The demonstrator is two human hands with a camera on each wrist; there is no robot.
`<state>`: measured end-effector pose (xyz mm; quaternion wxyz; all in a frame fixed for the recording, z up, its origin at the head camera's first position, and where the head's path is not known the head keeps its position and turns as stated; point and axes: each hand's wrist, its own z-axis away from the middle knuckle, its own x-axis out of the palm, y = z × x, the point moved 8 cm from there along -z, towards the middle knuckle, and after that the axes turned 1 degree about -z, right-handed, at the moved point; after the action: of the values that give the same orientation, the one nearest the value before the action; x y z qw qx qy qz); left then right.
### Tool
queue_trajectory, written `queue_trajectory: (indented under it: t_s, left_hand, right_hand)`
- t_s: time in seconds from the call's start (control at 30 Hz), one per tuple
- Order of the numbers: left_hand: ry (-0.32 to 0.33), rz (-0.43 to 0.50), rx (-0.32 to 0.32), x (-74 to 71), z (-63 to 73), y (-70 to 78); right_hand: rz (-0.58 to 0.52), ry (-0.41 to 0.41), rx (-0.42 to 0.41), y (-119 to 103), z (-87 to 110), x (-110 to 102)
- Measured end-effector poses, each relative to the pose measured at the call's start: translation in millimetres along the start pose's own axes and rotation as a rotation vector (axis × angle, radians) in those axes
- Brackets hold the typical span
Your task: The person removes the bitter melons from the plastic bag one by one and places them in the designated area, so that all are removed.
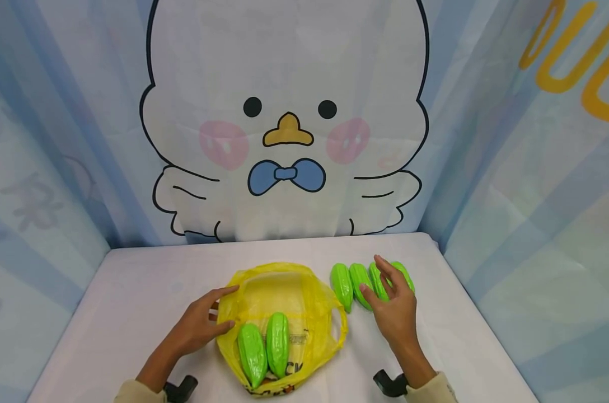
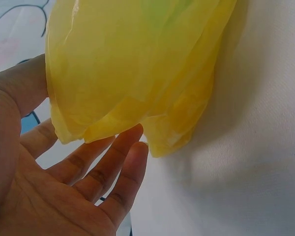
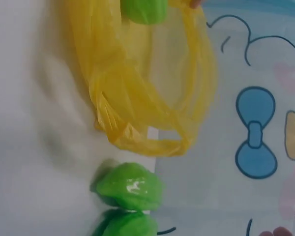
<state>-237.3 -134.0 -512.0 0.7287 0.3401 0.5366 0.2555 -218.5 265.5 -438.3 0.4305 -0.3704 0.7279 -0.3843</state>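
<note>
A yellow plastic bag [image 1: 309, 280] lies with its mouth wide, facing up. Two glossy green, ridged, tapered vegetables [image 1: 252, 355] sit in its lower part. At the bag's left rim, my left hand [image 1: 198, 327] has its thumb and index finger spread against the plastic; the left wrist view shows its fingers [image 2: 120, 172] extended beneath the bag's edge. Several more of these green vegetables [image 1: 341, 285] stand in a row right of the bag. Over that row is my right hand [image 1: 397, 313], fingers spread and holding nothing, partly covering the vegetables at the right.
A white cloth covers the table [image 1: 143, 291]. Behind it hangs a curtain [image 1: 289, 67] printed with a cartoon bird, and more curtain encloses both sides. The bag's looped handle [image 1: 341, 327] sticks out toward the row of vegetables. Black wrist mounts [image 1: 390, 383] sit by both sleeves.
</note>
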Motion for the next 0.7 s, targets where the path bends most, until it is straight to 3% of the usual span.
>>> queue_trajectory:
  t_s: [0.7]
  left_hand:
    - [-0.005, -0.001, 0.002, 0.4, -1.0, 0.1]
  right_hand:
    - [-0.104, -0.143, 0.076, -8, 42.8, 57]
